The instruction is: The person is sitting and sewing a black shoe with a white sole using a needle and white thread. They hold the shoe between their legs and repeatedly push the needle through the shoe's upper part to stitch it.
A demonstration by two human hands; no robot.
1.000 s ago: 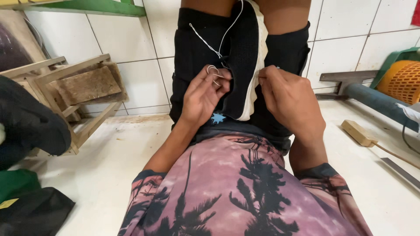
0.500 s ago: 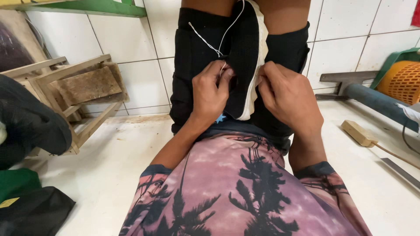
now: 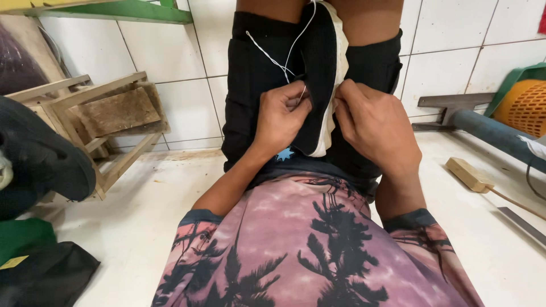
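In the upper middle of the frame a black shoe (image 3: 319,79) with a white sole stands upright between the person's knees, clamped against black shorts (image 3: 250,85). The left hand (image 3: 281,116) is curled shut at the shoe's left edge, fingertips pinching a white thread (image 3: 272,57) where it meets the shoe; the thread runs up from the fingers in a thin V toward the top of the frame. Whether a needle sits in that pinch cannot be told. The right hand (image 3: 372,122) is closed narrow on the shoe's right edge, fingers pressing on the white sole, thumb side toward the shoe. The two hands are near each other, with only the shoe between them.

Below them, the lower middle of the frame is filled by a pink shirt (image 3: 307,250) with dark palm prints. A white tiled wall (image 3: 449,51) runs behind the legs, and a pale floor (image 3: 153,199) lies below it. At the left a wooden stool (image 3: 108,119) lies tipped on its side, with dark bags (image 3: 40,165) at the left edge. At the right lie a wooden block (image 3: 469,173), a dark pipe (image 3: 495,133) and an orange basket (image 3: 523,105), well apart from the hands
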